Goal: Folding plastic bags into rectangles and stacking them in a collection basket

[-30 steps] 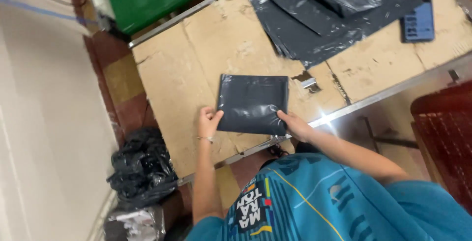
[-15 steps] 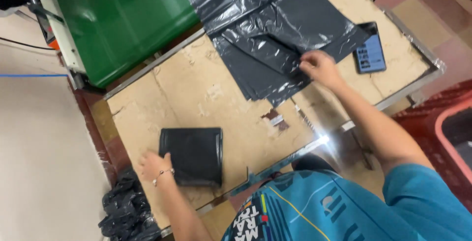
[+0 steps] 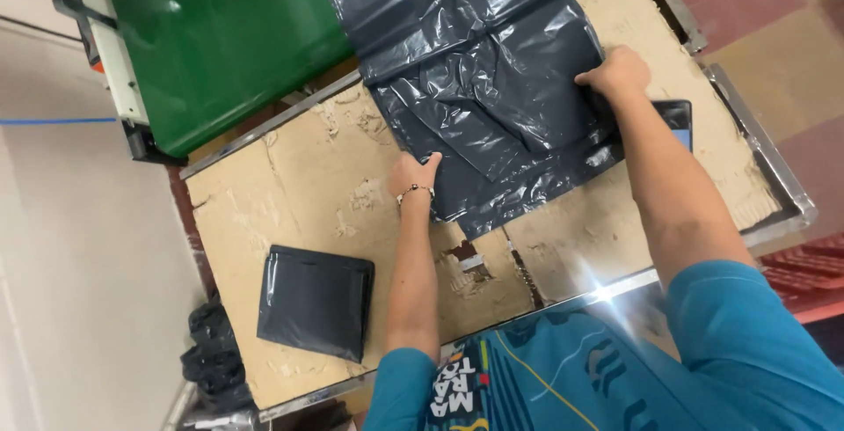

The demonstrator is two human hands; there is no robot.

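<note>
A large dark grey plastic bag (image 3: pixel 483 88) lies spread and wrinkled over the far part of a cardboard-covered table (image 3: pixel 290 185). My left hand (image 3: pixel 413 176) grips its near left edge; a bead bracelet is on that wrist. My right hand (image 3: pixel 620 75) pinches the bag's right edge. A folded dark grey bag (image 3: pixel 315 302) lies flat near the table's front left corner, apart from both hands.
A dark phone-like device (image 3: pixel 677 119) lies partly under the bag by my right forearm. A green machine cover (image 3: pixel 220 35) stands beyond the table's far left. Crumpled black bags (image 3: pixel 211 361) sit on the floor at the left. Tiled floor lies to the right.
My hands left the folded bag at the front left. The right hand reached the large spread bag first; now both hands hold its edges. The view shifted toward the far side.
</note>
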